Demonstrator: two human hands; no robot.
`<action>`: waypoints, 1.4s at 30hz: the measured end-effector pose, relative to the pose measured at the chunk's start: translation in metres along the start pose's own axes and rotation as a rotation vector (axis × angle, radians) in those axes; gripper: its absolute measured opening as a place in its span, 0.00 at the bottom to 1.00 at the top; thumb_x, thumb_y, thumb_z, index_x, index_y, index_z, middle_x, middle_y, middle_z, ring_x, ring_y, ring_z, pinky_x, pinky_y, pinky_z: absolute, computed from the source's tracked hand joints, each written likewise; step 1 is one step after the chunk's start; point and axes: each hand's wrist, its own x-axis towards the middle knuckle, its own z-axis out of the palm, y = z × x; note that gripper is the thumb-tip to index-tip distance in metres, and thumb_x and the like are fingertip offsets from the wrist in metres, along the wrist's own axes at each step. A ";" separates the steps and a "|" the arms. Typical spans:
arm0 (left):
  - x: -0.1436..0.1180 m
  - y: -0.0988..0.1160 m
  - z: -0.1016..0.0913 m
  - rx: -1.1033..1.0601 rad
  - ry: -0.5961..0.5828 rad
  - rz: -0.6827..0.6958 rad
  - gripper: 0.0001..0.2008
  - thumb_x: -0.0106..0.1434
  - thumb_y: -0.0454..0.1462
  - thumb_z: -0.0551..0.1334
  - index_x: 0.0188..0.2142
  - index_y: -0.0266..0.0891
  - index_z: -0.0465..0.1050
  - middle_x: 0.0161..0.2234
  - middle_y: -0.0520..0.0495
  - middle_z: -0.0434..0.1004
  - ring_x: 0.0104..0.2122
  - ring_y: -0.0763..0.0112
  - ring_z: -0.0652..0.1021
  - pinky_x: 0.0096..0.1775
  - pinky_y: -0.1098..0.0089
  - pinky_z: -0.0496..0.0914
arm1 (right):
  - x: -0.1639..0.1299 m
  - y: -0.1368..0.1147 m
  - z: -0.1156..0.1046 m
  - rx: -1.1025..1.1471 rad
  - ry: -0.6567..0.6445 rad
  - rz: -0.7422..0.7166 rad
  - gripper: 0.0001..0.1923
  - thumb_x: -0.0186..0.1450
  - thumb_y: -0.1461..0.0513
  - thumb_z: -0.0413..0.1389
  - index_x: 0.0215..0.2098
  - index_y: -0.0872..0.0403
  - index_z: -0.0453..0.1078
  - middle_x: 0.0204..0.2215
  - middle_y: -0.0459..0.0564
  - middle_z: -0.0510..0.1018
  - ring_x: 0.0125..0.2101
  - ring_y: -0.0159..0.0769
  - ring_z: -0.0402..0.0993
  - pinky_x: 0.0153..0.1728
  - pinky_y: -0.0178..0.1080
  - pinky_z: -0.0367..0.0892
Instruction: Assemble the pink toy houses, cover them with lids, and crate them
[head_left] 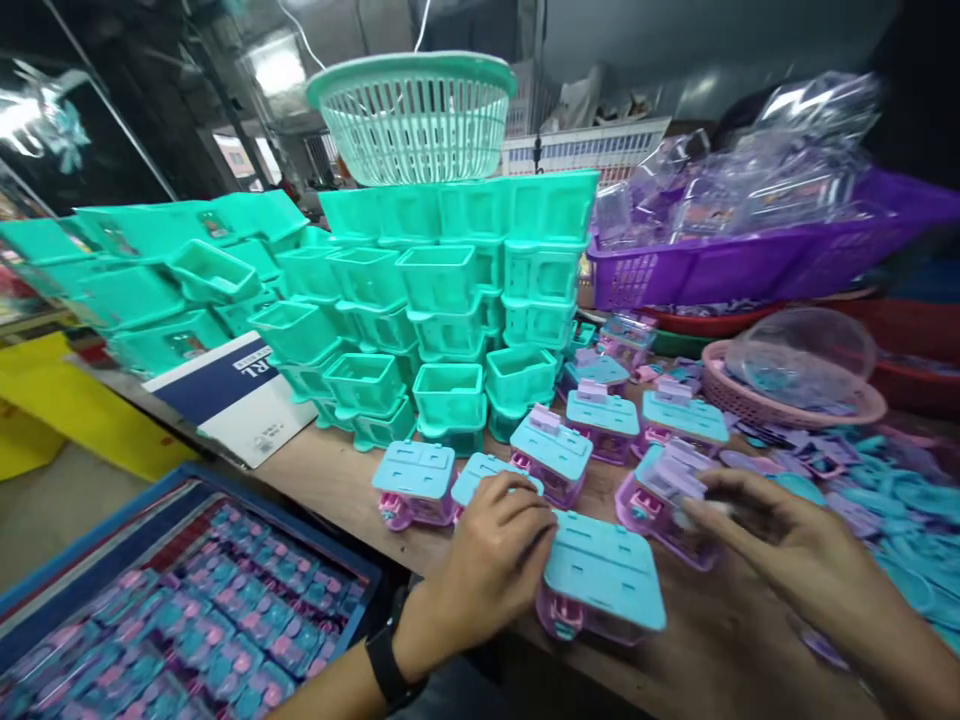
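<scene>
My left hand (499, 545), with a dark band at the wrist, has its fingers curled against the left edge of a small box with a turquoise lid (604, 570) and a pink-purple base. Behind those fingers, another turquoise-lidded box (487, 475) is partly covered. My right hand (780, 530) pinches a light purple plastic piece (682, 472) between thumb and fingers, over the turquoise-lidded box (652, 500) on the right. Blur hides the exact grip and whether the piece touches that lid. Similar boxes behind carry a purple piece (592, 392) on their lids.
Stacked green bins (450, 290) rise at the back under a green basket (420, 120). A purple basket (675, 265) of clear packaging stands back right, above a pink basket (795, 400). Loose turquoise parts (885, 500) lie right. A blue crate (187, 600) of packed items sits lower left.
</scene>
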 end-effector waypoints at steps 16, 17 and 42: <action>-0.031 -0.059 -0.028 0.222 -0.033 -0.114 0.32 0.60 0.20 0.51 0.61 0.38 0.67 0.57 0.41 0.73 0.55 0.57 0.69 0.57 0.53 0.68 | 0.047 -0.085 0.147 -0.267 -0.331 -0.338 0.08 0.66 0.60 0.59 0.42 0.53 0.74 0.36 0.52 0.84 0.37 0.44 0.80 0.37 0.40 0.67; -0.032 -0.061 -0.028 0.229 -0.044 -0.115 0.33 0.59 0.20 0.51 0.62 0.38 0.66 0.57 0.41 0.73 0.55 0.57 0.69 0.58 0.54 0.68 | 0.046 -0.087 0.148 -0.291 -0.324 -0.351 0.07 0.66 0.62 0.58 0.43 0.53 0.74 0.38 0.52 0.84 0.38 0.44 0.80 0.38 0.40 0.67; -0.036 -0.074 -0.029 0.585 -0.033 0.069 0.27 0.64 0.25 0.51 0.60 0.40 0.69 0.51 0.41 0.80 0.48 0.56 0.76 0.47 0.58 0.59 | -0.015 -0.005 0.009 -0.447 0.429 -0.266 0.12 0.71 0.58 0.51 0.42 0.51 0.77 0.39 0.52 0.83 0.37 0.42 0.79 0.40 0.43 0.72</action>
